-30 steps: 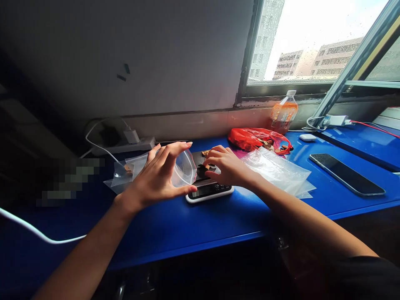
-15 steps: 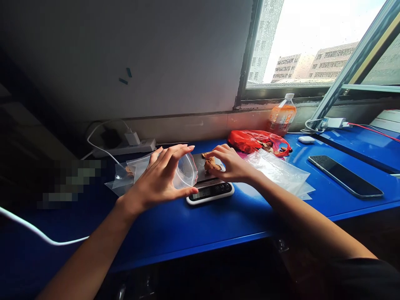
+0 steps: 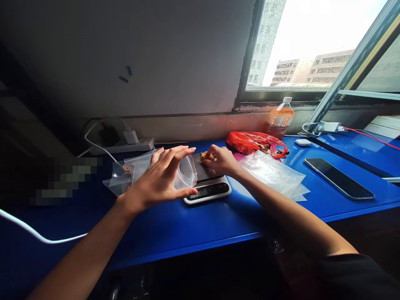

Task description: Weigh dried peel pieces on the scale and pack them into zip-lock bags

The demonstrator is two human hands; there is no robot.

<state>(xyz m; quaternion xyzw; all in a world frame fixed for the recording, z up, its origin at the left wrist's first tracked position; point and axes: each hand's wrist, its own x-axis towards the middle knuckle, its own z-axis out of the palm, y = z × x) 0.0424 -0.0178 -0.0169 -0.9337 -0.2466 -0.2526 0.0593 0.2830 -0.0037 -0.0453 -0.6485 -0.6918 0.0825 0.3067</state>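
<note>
Scale readout (image 3: 203,192), bottle lbl (image 3: 283,120) illeg.

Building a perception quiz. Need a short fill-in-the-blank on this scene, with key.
1. The left hand, thumb and fingers apart, curves around a clear plastic ____.
2. The right hand pinches a brown piece over the digital ____.
3. The cap on the bottle of orange liquid is coloured ____.
4. The phone lies on a table whose top is coloured ____.

Missing words: bag; scale; white; blue.
</note>
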